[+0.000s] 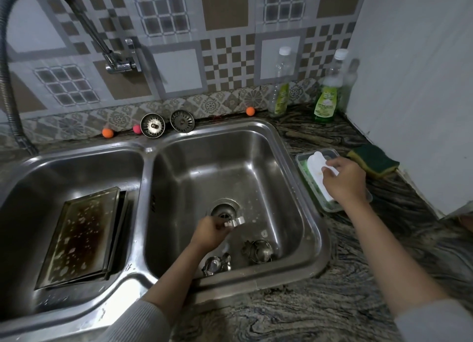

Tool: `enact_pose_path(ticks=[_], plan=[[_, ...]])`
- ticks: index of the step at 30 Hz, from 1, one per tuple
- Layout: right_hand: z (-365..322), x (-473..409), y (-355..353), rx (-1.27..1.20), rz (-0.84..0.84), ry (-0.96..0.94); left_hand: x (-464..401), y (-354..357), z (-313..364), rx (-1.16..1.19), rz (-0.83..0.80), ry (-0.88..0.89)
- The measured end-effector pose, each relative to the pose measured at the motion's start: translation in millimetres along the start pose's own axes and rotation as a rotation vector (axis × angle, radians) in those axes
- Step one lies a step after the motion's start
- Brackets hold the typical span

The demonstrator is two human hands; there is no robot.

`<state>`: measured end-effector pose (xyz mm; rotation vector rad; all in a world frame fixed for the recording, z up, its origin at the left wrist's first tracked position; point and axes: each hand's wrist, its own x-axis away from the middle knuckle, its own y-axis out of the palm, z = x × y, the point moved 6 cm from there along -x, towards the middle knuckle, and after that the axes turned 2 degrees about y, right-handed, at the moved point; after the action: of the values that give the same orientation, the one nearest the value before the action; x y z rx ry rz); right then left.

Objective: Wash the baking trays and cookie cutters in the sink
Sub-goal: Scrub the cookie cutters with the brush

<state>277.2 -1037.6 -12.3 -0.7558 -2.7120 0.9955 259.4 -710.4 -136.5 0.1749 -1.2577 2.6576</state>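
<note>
Left basin of the double sink (143, 177): stacked baking trays (82, 236) lie tilted against its right wall, top one dark w/ pale spots. Right basin: left hand (208, 232) is over the drain (224, 211), fingers pinched on a small metal cookie cutter (235, 222) held above the basin floor. Two more cookie cutters rest on the floor near the front wall, one (217, 264) just beside the left forearm, a flower-shaped one (257, 250) to its right. On the bench (307, 313) right of the sink, right hand (344, 181) grips a white scrubber (317, 167) in a clear soap container (304, 162). Green sponge (373, 163) just beyond, by the wall
</note>
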Motion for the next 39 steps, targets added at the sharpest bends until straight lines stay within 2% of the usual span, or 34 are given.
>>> enact_pose_path(ticks=[3,6,9,11,14,17,24,26,29,34,39], plan=[[-0.5,3.4,-3.4,-0.069,0.045,0.008,2.1,-10.8,14.5,0.329,0.094,-0.016],[-7.2,11.8,-8.5,-0.133,0.09,-0.007,3.4,-14.1,18.8,0.743,0.14,-0.186],[-19.3,22.3,-16.6,-0.217,0.134,-0.058,2.4,-11.9,26.4,1.067,0.086,-0.265],[-27.2,27.6,-21.3,-0.266,0.143,-0.076,0.6,-12.9,34.2,1.141,0.063,-0.25],[-34.0,29.8,-24.6,-0.314,0.122,-0.055,-1.4,-15.4,48.4,1.199,0.009,-0.191],[-32.2,25.5,-24.3,-0.317,0.087,-0.043,-2.9,-15.8,64.5,1.201,-0.127,-0.138],[-19.6,8.2,-20.9,-0.223,0.063,-0.061,-7.5,-15.9,86.1,1.184,-0.326,-0.077],[-16.7,4.5,-18.9,-0.214,0.054,-0.061,-9.7,-16.9,89.6,1.198,-0.317,-0.076],[-12.6,-0.7,-15.4,-0.199,0.055,-0.052,-14.3,-19.8,89.8,1.174,-0.216,-0.091],[-9.0,-5.4,-11.6,-0.189,0.067,-0.037,-20.2,-32.4,87.3,0.891,-0.025,-0.021],[-8.0,-8.1,-13.2,-0.2,0.096,-0.046,-17.7,-42.8,105.2,0.801,-0.068,0.113]])
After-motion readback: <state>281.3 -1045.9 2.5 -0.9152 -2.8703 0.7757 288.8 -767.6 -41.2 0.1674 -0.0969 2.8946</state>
